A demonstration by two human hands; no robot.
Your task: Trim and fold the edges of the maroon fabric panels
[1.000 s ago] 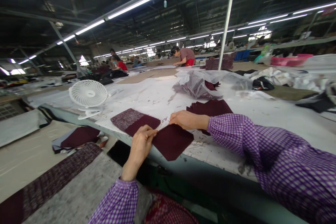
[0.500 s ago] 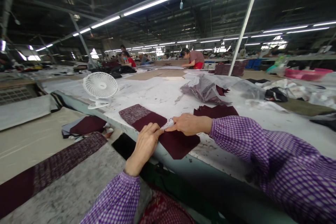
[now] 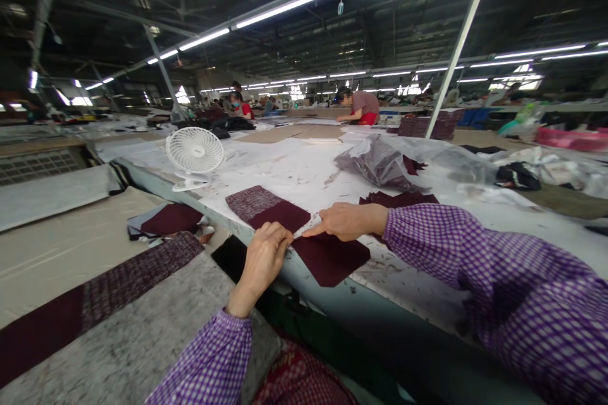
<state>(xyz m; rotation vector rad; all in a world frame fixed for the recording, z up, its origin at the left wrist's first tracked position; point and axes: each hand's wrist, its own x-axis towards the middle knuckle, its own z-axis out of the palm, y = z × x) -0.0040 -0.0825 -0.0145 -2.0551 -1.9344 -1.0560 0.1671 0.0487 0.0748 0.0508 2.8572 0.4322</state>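
A dark maroon fabric piece point(image 3: 332, 258) with cut corners lies at the table's near edge, one corner jutting past it. My left hand point(image 3: 266, 254) is closed in a pinch at the left corner of this piece; the fingertips hide the exact grip. From the right, my right hand point(image 3: 354, 220) rests on the piece with its index finger stretched out and pressed near that corner, the other fingers loosely bent. Just beyond both hands lies a second piece, part maroon and part speckled fabric point(image 3: 254, 201). A stack of maroon pieces point(image 3: 399, 199) sits behind my right wrist.
A white fan point(image 3: 194, 150) stands on the white-covered table point(image 3: 280, 168) at left. A clear plastic bag point(image 3: 375, 161) with maroon cloth lies farther back. Left of the table, a lower surface holds fabric scraps point(image 3: 171, 220) and a long maroon strip point(image 3: 137, 272). A co-worker point(image 3: 360, 106) leans over the far end.
The view has turned slightly left, so everything sits farther right. My left fingertips have drawn back a little from the right index finger, which stays pressed on the maroon piece.
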